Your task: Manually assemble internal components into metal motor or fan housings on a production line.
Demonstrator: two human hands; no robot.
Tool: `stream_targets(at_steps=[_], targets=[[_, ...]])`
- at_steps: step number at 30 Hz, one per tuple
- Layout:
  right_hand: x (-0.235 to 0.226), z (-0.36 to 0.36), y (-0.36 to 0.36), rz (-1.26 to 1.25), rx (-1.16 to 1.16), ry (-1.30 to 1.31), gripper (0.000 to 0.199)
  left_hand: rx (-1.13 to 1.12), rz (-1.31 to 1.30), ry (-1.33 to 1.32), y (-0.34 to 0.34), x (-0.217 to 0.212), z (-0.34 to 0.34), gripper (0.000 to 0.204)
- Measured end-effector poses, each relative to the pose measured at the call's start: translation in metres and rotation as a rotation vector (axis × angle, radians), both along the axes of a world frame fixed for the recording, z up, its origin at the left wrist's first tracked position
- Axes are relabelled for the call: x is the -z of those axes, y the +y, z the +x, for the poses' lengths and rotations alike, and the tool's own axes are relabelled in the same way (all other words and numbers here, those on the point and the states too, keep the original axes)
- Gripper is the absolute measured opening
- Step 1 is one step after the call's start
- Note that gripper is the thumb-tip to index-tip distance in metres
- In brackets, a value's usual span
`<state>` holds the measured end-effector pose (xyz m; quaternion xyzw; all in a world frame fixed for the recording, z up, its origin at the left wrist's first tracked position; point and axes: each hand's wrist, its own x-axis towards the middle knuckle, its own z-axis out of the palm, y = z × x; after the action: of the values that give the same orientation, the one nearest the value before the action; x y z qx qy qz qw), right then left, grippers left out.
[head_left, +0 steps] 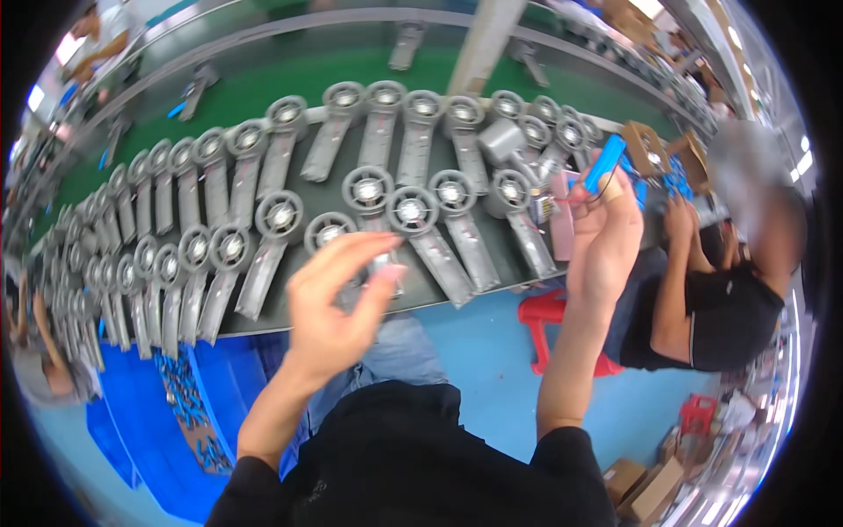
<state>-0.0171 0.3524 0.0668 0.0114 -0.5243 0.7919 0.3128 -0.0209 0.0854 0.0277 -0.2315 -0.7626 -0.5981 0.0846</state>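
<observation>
Seen from the head camera, the right hand (606,233) is raised above the right end of the dark desk (351,299), its fingers closed around a small blue cylindrical cell (604,164) that sticks up and tilts to the right out of the fingertips; thin dark wires (587,195) hang from it beside the thumb. The left hand (338,299) hovers over the near edge of the desk, thumb and forefinger pinched narrowly together on something small and pale; what it is cannot be told through the blur.

On the desk, beyond both hands, lie rows of grey plastic handheld fan bodies (413,211), each with a round head showing a shiny centre and a long flat handle, packed side by side and fanning out towards the left rim. Just beside the right hand a pale pink flat piece (562,224) lies on the desk. Behind the desk runs a green conveyor belt (290,83). At lower left stands a blue plastic crate (162,430) holding small blue parts. To the right, a seated person in a dark shirt (724,321) works with raised hands near a red plastic stool (544,316).
</observation>
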Motion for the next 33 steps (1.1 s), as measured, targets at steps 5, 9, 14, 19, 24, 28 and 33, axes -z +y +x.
stream_targets(at_steps=[5,9,14,19,24,28,33], targets=[[0.028,-0.003,-0.092,0.004,-0.144,-0.119,0.025,0.064,0.565,-0.191,0.033,0.021,0.007,0.048],[0.049,0.014,-0.129,0.096,-0.297,-0.253,0.031,-0.061,0.764,-0.191,0.003,0.025,0.013,0.036],[0.06,0.021,-0.104,0.519,-0.522,-0.336,0.03,-0.115,0.594,-0.136,-0.053,0.014,0.013,0.033],[0.07,0.021,-0.104,0.891,-0.28,-0.318,0.02,0.001,-0.312,-0.052,-0.068,0.023,0.013,0.034],[0.075,0.024,-0.114,0.874,-0.25,-0.31,0.02,-0.053,-0.616,0.243,-0.036,0.039,0.011,0.032],[0.083,0.023,-0.129,0.793,-0.193,-0.282,0.021,-0.103,-0.445,0.107,-0.035,0.041,0.009,0.02],[0.095,0.015,-0.162,0.903,-0.111,-0.14,0.026,-0.119,0.496,-0.674,-0.043,0.042,0.008,0.013]])
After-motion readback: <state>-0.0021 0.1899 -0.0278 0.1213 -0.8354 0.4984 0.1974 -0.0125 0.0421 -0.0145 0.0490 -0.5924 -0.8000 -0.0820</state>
